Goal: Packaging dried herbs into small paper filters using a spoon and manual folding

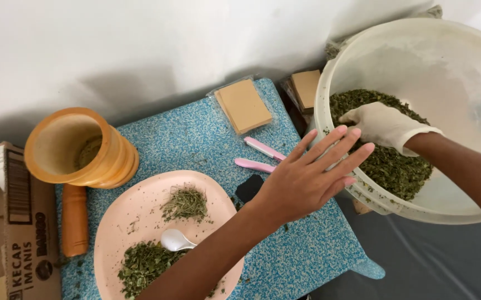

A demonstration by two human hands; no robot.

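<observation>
Reaching across from the head view, the left hand (307, 178) is pressing flat against the rim of the large white bucket (329, 78), bare fingers (335, 145) spread and straight, apparently steadying the tilted vessel. The right hand (385, 125), wearing a white glove, is digging into the dried green leaves (396, 166) inside the bucket; its fingers are curled down into the heap, so I cannot tell whether they are gripping any. Just behind the left fingers two pink-handled tools (257, 155) are lying on the blue speckled table (301, 255). Further back from those fingers, a pink plate (140, 200) is carrying two leaf piles and a white spoon (175, 240). Beyond it a wooden mortar (79, 147) is standing.
</observation>
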